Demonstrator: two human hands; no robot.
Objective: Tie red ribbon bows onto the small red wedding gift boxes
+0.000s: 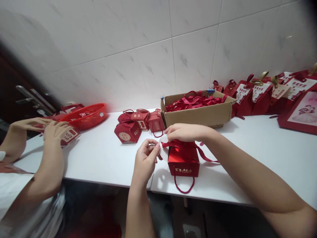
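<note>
A white table (104, 162) is spread beneath the fingers of both hands. Beyond the right fingers, a cardboard carton (198, 118) heaped with red ribbons (193, 103) is seen; farther to their right, red gift bags (259, 99) are lined up. Well to the left of the left fingers, a red basin (92, 123) is placed, with a carton-like printed box (70, 136) held nearer by another person's hands (55, 132). Small red boxes (128, 131) are grouped beyond the left fingers. Just below the right fingers, the red box (183, 163) is set on the table, its cord handle (184, 191) hung toward the near edge. A loose ribbon (205, 154) is trailed across its top. By the left hand (146, 160), a white tag (163, 152) is pinched between thumb and fingers. The right hand's (185, 132) fingers are curled at the ribbon and tag; what is gripped cannot be told.
</note>
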